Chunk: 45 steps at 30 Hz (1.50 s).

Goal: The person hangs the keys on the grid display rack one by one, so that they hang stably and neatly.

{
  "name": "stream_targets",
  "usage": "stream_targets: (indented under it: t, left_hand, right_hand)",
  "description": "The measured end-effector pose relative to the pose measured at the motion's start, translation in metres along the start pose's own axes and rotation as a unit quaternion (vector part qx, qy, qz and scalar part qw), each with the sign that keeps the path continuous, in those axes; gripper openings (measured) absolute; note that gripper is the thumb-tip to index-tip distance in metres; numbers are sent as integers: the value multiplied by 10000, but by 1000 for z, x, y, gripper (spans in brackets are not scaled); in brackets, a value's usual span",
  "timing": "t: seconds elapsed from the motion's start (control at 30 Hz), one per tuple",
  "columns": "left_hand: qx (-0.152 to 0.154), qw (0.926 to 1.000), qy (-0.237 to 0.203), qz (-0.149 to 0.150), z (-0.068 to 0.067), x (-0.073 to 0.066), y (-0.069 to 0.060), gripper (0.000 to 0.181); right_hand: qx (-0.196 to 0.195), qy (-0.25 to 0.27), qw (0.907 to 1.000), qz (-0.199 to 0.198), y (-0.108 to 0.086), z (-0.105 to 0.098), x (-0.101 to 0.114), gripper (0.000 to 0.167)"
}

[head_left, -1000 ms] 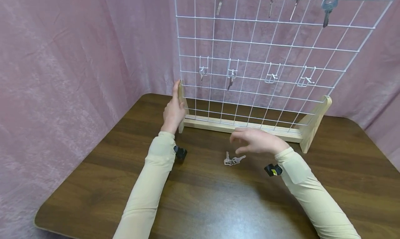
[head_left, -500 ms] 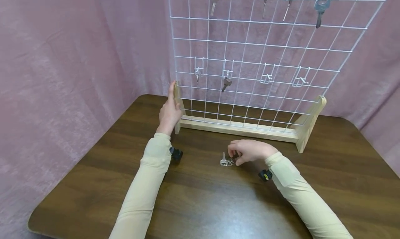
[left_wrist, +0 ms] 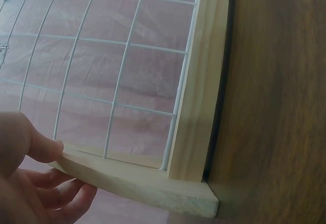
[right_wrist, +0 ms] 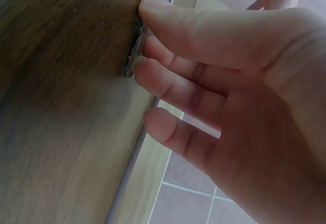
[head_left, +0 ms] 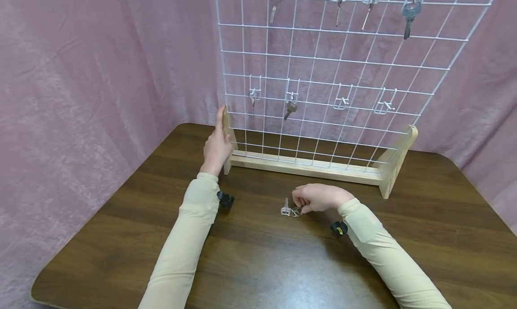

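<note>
My left hand point(head_left: 216, 148) grips the left wooden end piece point(left_wrist: 135, 183) of a white wire grid stand; in the left wrist view its thumb lies on one side and its fingers curl behind. On the table in front of the stand, two keys lie joined at rings, one silver key point(head_left: 286, 211) plainly visible. My right hand point(head_left: 322, 196) is beside it, pinching the other key point(right_wrist: 135, 48) between thumb and fingertips near the tabletop. That key is mostly hidden by the hand in the head view.
Several keys hang from hooks on the grid's upper row. Two hooks lower left bear keys, including a bronze-toned key point(head_left: 290, 109); the two lower right hooks, such as the white hook point(head_left: 341, 102), bear none. The wooden base bar point(head_left: 307, 167) runs behind the right hand.
My right hand has come down and slightly nearer, onto the right-hand key, and its fingers have closed on it. The left hand stays on the stand. The head view has shifted slightly.
</note>
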<state>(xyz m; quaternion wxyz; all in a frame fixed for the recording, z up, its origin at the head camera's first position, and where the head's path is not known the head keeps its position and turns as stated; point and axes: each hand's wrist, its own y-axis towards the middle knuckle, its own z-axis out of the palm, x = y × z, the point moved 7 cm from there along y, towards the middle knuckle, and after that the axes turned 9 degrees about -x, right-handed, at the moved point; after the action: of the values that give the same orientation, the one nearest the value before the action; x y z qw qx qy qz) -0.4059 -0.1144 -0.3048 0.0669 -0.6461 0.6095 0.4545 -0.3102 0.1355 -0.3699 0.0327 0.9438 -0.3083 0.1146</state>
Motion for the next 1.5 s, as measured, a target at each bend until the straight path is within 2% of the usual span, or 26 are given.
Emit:
stream_targets:
  t: [0.47,0.77,0.9,1.17,1.27,1.5]
  left_hand:
    - [7,10000,23,-41,1,1,0,86]
    - [-27,10000,57,7,1,0,0,84]
    - [-47,10000,38,16,1,0,0,84]
    - [-49,10000,15,16,0,-1,0,86]
    - [-29,10000,9,-14,1,-1,0,86]
    - [23,10000,36,-62,0,0,0,87]
  right_hand:
    - [197,75,9997,116,-3,0,0,24]
    - [432,357,9980,283,-4,3,-3,25]
    - [489,404,9977,221,-4,4,-4,20]
    - [579,481,9970,-178,-5,3,-2,21]
    - [622,536,9965,-184,-5,3,-3,21]
    - [747,1112,9908,215,-8,0,-8,11]
